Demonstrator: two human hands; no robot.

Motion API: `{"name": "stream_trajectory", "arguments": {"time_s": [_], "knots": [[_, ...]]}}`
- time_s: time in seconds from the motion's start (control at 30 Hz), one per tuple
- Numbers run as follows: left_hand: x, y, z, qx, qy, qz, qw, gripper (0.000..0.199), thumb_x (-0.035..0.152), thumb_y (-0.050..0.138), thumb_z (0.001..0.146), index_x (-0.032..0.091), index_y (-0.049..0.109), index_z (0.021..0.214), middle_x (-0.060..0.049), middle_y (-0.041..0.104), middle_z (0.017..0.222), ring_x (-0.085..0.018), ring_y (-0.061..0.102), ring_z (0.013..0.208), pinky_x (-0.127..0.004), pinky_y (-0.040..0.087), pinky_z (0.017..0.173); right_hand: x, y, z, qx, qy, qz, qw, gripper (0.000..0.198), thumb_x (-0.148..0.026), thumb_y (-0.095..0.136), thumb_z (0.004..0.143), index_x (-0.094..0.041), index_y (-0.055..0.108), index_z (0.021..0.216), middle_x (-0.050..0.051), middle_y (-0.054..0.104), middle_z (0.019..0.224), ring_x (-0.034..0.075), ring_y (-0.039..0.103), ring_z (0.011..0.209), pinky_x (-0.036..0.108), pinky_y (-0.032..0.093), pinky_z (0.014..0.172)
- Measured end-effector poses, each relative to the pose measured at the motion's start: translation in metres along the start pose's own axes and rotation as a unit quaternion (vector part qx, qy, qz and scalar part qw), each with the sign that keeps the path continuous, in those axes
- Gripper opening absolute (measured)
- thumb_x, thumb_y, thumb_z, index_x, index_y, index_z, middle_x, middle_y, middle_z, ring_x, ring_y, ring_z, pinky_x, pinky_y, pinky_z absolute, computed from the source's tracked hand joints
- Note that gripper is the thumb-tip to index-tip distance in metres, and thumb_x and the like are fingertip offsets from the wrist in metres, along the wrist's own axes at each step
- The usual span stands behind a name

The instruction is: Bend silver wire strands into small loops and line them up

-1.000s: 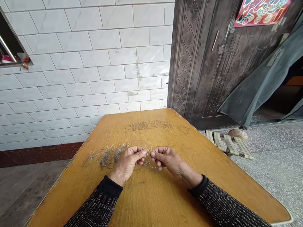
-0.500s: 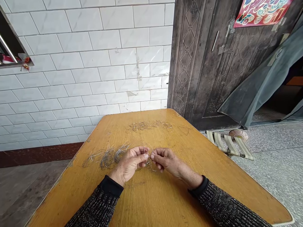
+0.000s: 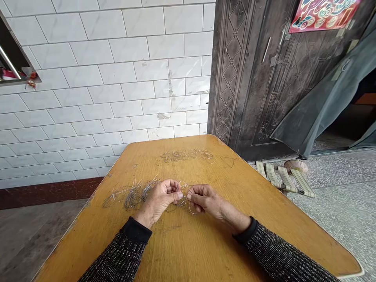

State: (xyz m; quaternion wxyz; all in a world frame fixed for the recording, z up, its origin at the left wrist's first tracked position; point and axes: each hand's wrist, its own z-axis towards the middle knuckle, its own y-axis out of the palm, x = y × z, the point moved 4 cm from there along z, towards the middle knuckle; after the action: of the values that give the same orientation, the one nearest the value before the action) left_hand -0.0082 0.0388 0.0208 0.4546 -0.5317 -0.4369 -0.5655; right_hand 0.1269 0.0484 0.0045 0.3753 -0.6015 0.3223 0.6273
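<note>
Scuffed yellow-orange wooden table [image 3: 205, 243] fills my view, set against a white tiled wall [image 3: 117, 78] with a dark embossed metal door [image 3: 249, 78] to its right and a speckled grey floor [image 3: 337, 203] beyond. A red patterned poster [image 3: 323, 13] hangs on the door; I can read no writing on it. My left hand [image 3: 160, 199] and right hand [image 3: 205, 197] rest on the table, near each other, each with thumb and forefinger pinched shut on a thin silver wire loop piece [image 3: 183, 196] held between them just above the wood. A loose heap of silvery wire strands [image 3: 132, 194] lies just beside my left hand. A row of small finished wire rings [image 3: 185, 155] lies near the far edge.
</note>
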Motion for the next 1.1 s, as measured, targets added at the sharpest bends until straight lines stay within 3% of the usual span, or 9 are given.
{"name": "stream_trajectory", "arguments": {"time_s": [0.13, 0.37, 0.53, 0.67, 0.87, 1.1], "knots": [[-0.003, -0.002, 0.001, -0.022, -0.011, 0.009, 1.000, 0.019, 0.018, 0.068, 0.061, 0.014, 0.052, 0.068, 0.003, 0.049, 0.064, -0.007, 0.045, 0.058, -0.020, 0.037, 0.053, -0.001, 0.001, -0.001, -0.007, 0.005, 0.002, 1.000, 0.025, -0.035, 0.056, 0.067, -0.016, 0.045, 0.055, -0.007, 0.041, 0.041, 0.003, 0.033, 0.034, 0.017, 0.025, 0.035], [-0.007, -0.005, -0.003, -0.075, -0.098, -0.093, 0.988, 0.023, 0.019, 0.073, 0.058, 0.013, 0.054, 0.068, 0.002, 0.048, 0.067, -0.007, 0.047, 0.060, -0.019, 0.038, 0.054, -0.001, 0.003, 0.000, -0.015, 0.004, 0.005, 1.000, 0.026, -0.037, 0.058, 0.066, -0.016, 0.046, 0.056, -0.007, 0.041, 0.042, 0.003, 0.033, 0.035, 0.017, 0.024, 0.036], [-0.012, -0.005, -0.002, -0.076, -0.125, -0.202, 0.968, 0.018, 0.029, 0.064, 0.072, 0.012, 0.057, 0.074, -0.001, 0.051, 0.075, -0.005, 0.049, 0.059, -0.013, 0.028, 0.041, 0.000, -0.001, 0.001, 0.009, 0.006, 0.002, 1.000, 0.028, -0.039, 0.059, 0.065, -0.016, 0.046, 0.054, -0.007, 0.040, 0.041, 0.003, 0.032, 0.034, 0.018, 0.023, 0.036], [-0.021, -0.004, 0.002, -0.054, -0.153, -0.264, 0.951, 0.014, 0.023, 0.063, 0.073, 0.011, 0.056, 0.070, 0.000, 0.052, 0.070, -0.003, 0.049, 0.053, -0.011, 0.031, 0.040, -0.001, 0.000, 0.002, 0.008, 0.008, 0.003, 1.000, 0.029, -0.040, 0.061, 0.063, -0.016, 0.046, 0.055, -0.007, 0.041, 0.041, 0.004, 0.033, 0.034, 0.018, 0.023, 0.036], [-0.024, 0.002, 0.004, -0.040, -0.163, -0.327, 0.930, 0.007, 0.017, 0.058, 0.077, 0.012, 0.057, 0.082, 0.001, 0.052, 0.064, -0.003, 0.051, 0.048, -0.011, 0.038, 0.041, 0.001, 0.001, 0.002, 0.008, 0.006, 0.012, 1.000, 0.031, -0.042, 0.062, 0.062, -0.016, 0.046, 0.056, -0.007, 0.042, 0.042, 0.003, 0.034, 0.034, 0.018, 0.023, 0.036], [-0.024, 0.005, 0.003, 0.001, -0.130, -0.343, 0.930, 0.001, 0.013, 0.056, 0.078, 0.012, 0.055, 0.077, 0.002, 0.053, 0.060, -0.004, 0.050, 0.045, -0.013, 0.041, 0.043, 0.001, 0.000, 0.002, 0.006, -0.001, -0.001, 1.000, 0.032, -0.042, 0.060, 0.065, -0.017, 0.045, 0.055, -0.008, 0.040, 0.040, 0.003, 0.032, 0.034, 0.018, 0.023, 0.036]]}}
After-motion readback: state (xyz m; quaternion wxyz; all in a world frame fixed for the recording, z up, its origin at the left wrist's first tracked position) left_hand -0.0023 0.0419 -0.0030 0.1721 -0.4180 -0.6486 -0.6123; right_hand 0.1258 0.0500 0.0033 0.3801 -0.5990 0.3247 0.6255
